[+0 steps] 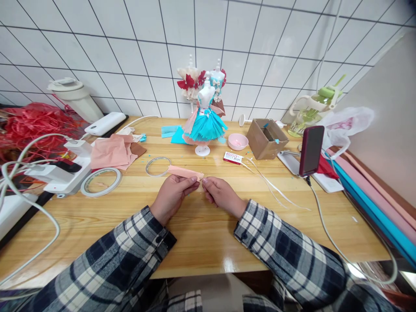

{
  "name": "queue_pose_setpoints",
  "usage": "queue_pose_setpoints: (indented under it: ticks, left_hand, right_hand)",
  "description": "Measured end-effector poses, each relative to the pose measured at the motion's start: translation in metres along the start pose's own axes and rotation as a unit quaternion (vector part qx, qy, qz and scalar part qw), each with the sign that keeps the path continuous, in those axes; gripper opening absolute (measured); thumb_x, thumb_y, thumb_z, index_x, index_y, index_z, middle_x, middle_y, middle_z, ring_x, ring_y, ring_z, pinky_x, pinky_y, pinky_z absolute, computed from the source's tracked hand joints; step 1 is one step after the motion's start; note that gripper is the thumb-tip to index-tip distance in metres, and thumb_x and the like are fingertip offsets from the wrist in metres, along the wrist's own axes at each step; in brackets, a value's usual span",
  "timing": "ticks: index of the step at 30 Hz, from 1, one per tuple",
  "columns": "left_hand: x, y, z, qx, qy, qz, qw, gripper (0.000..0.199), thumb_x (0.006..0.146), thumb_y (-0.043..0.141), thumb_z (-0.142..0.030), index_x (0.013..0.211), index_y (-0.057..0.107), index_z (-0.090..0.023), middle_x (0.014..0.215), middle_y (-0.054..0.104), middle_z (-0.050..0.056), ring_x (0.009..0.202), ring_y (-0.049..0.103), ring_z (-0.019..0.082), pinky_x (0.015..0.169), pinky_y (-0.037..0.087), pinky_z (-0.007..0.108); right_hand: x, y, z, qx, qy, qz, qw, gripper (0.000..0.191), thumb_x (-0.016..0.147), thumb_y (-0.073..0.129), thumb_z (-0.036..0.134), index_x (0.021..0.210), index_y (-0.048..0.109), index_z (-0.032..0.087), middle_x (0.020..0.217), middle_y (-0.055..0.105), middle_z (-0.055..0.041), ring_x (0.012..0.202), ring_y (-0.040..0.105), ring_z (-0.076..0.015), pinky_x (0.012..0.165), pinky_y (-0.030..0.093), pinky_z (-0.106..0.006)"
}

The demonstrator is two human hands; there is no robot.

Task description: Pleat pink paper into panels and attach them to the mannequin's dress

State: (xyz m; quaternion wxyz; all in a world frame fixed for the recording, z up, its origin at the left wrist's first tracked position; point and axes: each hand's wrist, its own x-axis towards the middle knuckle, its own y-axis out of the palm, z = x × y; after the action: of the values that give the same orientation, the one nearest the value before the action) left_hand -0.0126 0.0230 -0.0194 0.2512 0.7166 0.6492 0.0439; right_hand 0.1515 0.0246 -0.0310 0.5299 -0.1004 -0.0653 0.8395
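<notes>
In the middle of the head view, a narrow peach crepe-paper strip (183, 172) slants across my left hand (178, 189), which is closed on it between thumb and fingers. My right hand (222, 193) is closed in a pinch right at the strip's right end. A tiny dark bit shows at those fingertips, too small to name. Just beyond the hands stands a small white dress form (206, 96) wearing a turquoise and peach paper skirt (205, 127). A roll of tape (157, 166) lies flat just left of the strip.
Rightward are a white-and-red packet (232, 157), thin white ribbons (273, 186), a pink bowl (238, 141), a cardboard box (268, 138) and a propped phone (311, 151). Leftward lie peach paper sheets (112, 151), a larger tape roll (101, 182) and a power strip (69, 173) with cables.
</notes>
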Motion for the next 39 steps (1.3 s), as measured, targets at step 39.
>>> queue_pose_setpoints:
  ticks: [39]
  left_hand:
    - [-0.0015, 0.0025, -0.0052, 0.017, 0.037, -0.025, 0.999, 0.023, 0.065, 0.077, -0.025, 0.08, 0.063, -0.016, 0.076, 0.064, -0.002, 0.071, 0.058, 0.009, 0.072, 0.047, 0.022]
  right_hand:
    - [0.0006, -0.001, -0.0001, -0.011, 0.026, 0.018, 0.999, 0.041, 0.094, 0.036, 0.052, 0.074, 0.05, 0.019, 0.05, 0.046, 0.0065, 0.045, 0.041, -0.008, 0.048, 0.035, -0.02]
